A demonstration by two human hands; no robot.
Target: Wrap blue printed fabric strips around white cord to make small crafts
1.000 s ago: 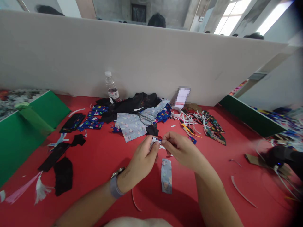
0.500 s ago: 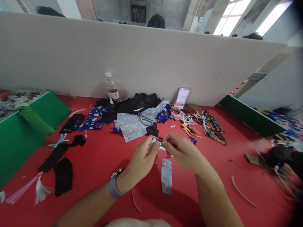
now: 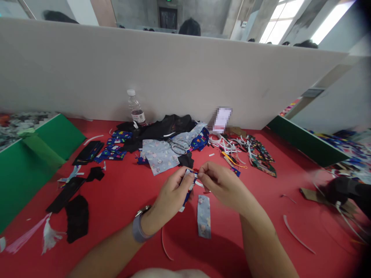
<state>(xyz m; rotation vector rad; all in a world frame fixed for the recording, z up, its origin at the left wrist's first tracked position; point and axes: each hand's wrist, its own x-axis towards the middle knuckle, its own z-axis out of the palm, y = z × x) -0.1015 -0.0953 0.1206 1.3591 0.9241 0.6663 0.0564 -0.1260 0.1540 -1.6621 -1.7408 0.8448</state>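
My left hand (image 3: 173, 194) pinches a small blue patterned fabric strip (image 3: 188, 192) with a white edge, which hangs down below the fingers. My right hand (image 3: 222, 183) meets it from the right, fingertips closed on a thin white strip (image 3: 199, 183) at the top of that piece. Both hands hover above the red table (image 3: 121, 200). A light blue patterned fabric piece (image 3: 204, 215) lies flat on the table just below the hands. A watch sits on my left wrist.
Scissors (image 3: 177, 145) rest on a light blue cloth (image 3: 159, 156) among black and blue fabric scraps. A water bottle (image 3: 135, 108) stands by the grey partition. White strips and a tape roll (image 3: 215, 138) lie at right. Green boards flank both sides.
The blue fabric strip now hangs lower from my left fingers. The hands have stayed nearly in place and the view has tilted slightly.
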